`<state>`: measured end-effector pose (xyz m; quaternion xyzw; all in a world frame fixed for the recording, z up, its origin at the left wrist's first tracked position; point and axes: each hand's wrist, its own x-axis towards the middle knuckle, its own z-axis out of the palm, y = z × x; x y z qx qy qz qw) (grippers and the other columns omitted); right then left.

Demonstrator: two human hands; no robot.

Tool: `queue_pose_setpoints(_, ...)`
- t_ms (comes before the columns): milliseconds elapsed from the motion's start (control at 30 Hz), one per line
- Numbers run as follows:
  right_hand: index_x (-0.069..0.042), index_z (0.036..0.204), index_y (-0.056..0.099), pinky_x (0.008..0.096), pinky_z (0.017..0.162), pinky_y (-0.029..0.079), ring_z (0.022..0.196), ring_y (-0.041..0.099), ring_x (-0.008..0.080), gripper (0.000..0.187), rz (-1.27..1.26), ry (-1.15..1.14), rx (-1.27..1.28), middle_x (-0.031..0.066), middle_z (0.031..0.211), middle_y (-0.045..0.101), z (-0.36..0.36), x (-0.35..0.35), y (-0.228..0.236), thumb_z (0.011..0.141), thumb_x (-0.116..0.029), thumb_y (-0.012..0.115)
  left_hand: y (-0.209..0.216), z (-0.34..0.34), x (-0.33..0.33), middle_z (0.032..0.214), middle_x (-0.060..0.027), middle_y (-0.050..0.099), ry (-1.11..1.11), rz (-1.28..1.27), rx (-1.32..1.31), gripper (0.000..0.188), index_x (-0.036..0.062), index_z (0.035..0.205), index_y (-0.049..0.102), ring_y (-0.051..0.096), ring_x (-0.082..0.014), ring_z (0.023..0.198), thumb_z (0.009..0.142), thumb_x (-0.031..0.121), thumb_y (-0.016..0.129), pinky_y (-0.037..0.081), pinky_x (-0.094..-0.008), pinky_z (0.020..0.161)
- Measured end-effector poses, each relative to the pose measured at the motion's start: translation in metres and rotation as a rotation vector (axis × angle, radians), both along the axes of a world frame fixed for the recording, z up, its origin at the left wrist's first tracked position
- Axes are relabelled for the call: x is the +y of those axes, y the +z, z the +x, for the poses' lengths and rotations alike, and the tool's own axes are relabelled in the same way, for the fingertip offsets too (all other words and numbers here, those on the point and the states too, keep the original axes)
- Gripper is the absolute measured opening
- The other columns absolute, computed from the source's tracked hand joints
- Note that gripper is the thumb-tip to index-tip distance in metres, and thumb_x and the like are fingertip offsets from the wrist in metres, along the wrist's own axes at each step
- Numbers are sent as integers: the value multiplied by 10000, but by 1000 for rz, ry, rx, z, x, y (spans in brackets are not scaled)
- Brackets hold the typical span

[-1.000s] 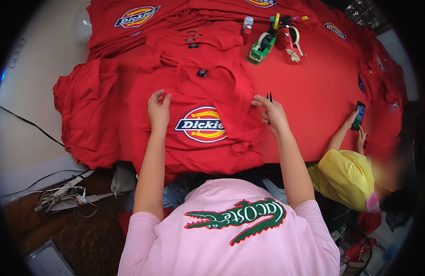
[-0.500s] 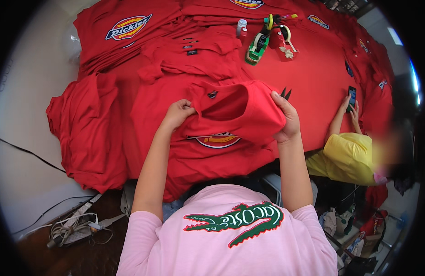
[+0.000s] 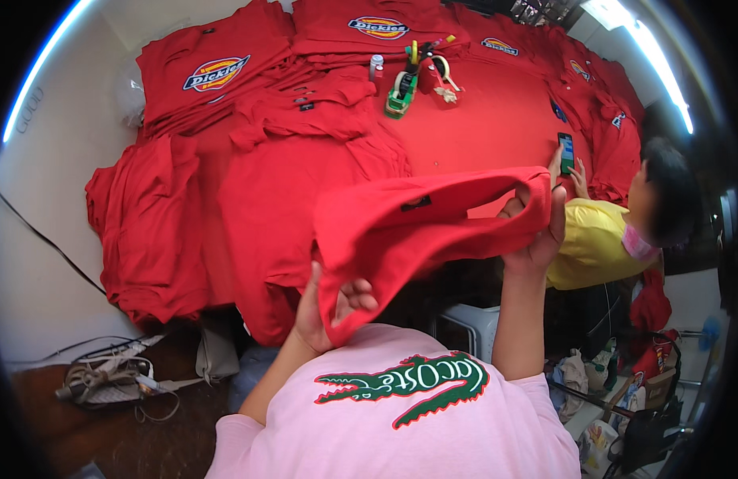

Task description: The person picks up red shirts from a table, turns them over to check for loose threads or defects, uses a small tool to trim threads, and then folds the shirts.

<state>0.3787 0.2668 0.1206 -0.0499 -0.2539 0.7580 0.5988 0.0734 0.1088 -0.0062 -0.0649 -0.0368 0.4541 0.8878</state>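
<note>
A red T-shirt (image 3: 385, 215) hangs stretched between my hands above the near edge of the table, its openings facing me and a dark neck label inside. My left hand (image 3: 311, 315) grips its lower left edge, some fingers showing through the opening. At the other end, my right hand (image 3: 536, 239) holds the cloth with fingers partly inside a second opening. A small dark tip shows beside the right fingers; too little is visible to name it. Behind the held shirt lies a stack of red T-shirts (image 3: 305, 152), with labels at the necks.
More red shirts (image 3: 157, 231) are heaped at the left and along the far side. A green tape dispenser (image 3: 401, 96) and a small bottle (image 3: 376, 65) stand on the red table cover (image 3: 480, 112). At right, a co-worker in yellow (image 3: 596, 239) holds a phone (image 3: 566, 153). Tangled cables (image 3: 105, 379) lie lower left.
The shirt has been lifted off the stack and drawn toward me, its printed front turned out of sight. My left hand moved down and nearer; my right hand moved rightward. The view has shifted.
</note>
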Motion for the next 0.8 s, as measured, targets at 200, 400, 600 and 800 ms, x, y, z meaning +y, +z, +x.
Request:
queue_pose_setpoints(200,-122,980,575,288,648,448,676,557,115,295,161,101,121,-12,786,582,114,-88,0,1038,-408,617,40,-6,-47,980,-197,733,386,862,46,552,68,1242,678,676,-164,699,1103,535,418,542,-263,641)
queue_pose_setpoints(400,-53,1114,669,348,742,539,852,674,164,255,-138,-95,-716,54,936,689,151,-156,11,1011,-285,694,94,2,-73,1029,-85,752,188,623,915,591,2,1230,722,679,-153,965,1087,515,465,505,-356,949)
queue_pose_setpoints(600,-145,1004,664,247,456,366,634,547,47,173,-206,-299,-813,-42,780,619,164,-152,32,979,-292,752,170,9,-92,1040,-141,774,713,410,1529,522,-9,1145,709,742,-215,903,1080,478,530,569,-350,903)
queue_pose_setpoints(800,-21,943,680,346,655,519,740,643,141,192,326,-249,-1487,42,794,668,184,-216,-147,1023,-195,662,-20,30,-172,930,-154,724,381,609,2048,420,12,982,715,666,-297,746,1051,388,541,546,-460,722)
